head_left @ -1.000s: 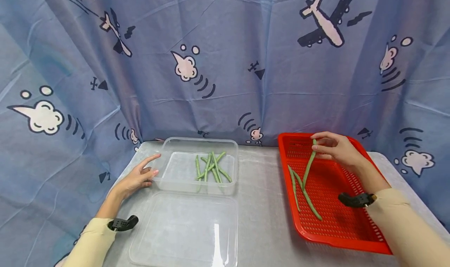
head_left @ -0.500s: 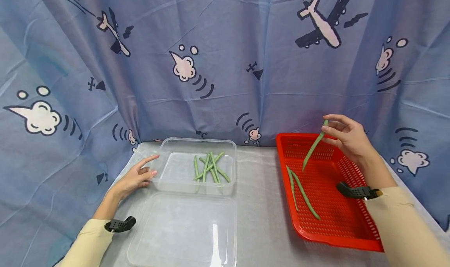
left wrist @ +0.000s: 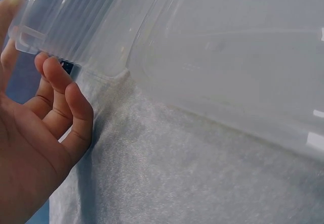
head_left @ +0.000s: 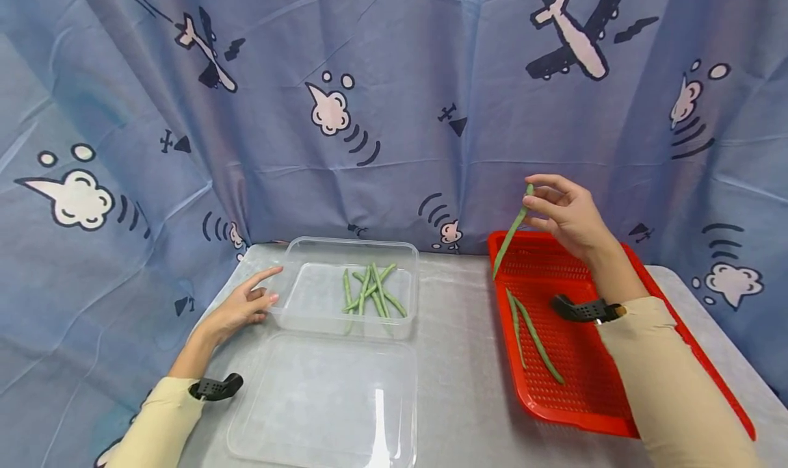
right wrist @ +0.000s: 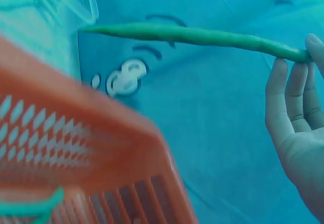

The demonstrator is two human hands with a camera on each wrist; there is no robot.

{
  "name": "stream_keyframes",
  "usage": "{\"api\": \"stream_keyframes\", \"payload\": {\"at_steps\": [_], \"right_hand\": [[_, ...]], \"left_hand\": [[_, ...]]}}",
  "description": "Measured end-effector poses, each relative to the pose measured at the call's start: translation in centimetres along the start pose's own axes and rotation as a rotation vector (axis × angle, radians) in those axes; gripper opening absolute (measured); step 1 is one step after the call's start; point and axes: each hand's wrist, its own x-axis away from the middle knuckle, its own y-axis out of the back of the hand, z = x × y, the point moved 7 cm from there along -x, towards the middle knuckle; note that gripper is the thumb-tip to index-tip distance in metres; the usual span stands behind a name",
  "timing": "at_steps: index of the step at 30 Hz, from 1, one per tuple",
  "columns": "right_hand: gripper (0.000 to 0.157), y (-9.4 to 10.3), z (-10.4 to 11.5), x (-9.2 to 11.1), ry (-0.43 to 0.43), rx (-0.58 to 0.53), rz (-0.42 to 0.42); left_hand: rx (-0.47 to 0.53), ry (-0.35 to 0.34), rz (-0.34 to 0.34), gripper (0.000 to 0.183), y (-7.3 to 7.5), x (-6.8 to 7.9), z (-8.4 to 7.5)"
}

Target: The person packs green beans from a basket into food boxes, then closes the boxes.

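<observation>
In the head view, my right hand pinches the end of a green bean between thumb and fingertips. The bean hangs tilted over the left rim of a red basket; in the right wrist view the held bean points left, beyond the basket's corner. Two more green beans lie inside the basket. My left hand touches the left side of a clear plastic container with fingers spread. The left wrist view shows fingertips at the container's corner. Several green beans lie crossed in that container.
A clear flat lid lies in front of the container on the grey tabletop. Behind the table hangs a blue curtain printed with planes. Black straps with cameras sit on both wrists.
My right hand has lifted the bean out of the basket, then carried it up and left over the rim. The left hand holds its place at the container.
</observation>
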Motion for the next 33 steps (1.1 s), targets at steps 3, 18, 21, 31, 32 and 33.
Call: {"api": "stream_keyframes", "payload": {"at_steps": [3, 18, 21, 31, 32, 33], "right_hand": [[0.037, -1.6, -0.4, -1.0, -0.002, -0.027, 0.028], [0.031, -9.3, -3.8, -4.8, -0.045, 0.051, 0.062], [0.031, -11.1, -4.5, -5.5, -0.063, 0.056, 0.089], [0.036, -15.8, -8.2, -6.8, -0.163, -0.015, 0.148], [0.037, -16.2, -8.7, -6.9, -0.176, -0.012, 0.150], [0.039, -16.6, -9.2, -7.0, -0.189, -0.009, 0.152]], "left_hand": [[-0.009, -0.001, -0.006, 0.064, 0.0, 0.1, -0.2], [0.000, -0.016, -0.016, 0.064, 0.0, 0.0, -0.1], [0.006, -0.015, -0.015, 0.065, 0.0, -0.1, -0.1], [0.014, -0.011, -0.019, 0.065, 0.2, -0.2, -0.2], [0.017, -0.011, -0.017, 0.065, 0.2, -0.2, -0.2], [0.017, -0.013, -0.016, 0.065, 0.2, -0.2, -0.2]]}}
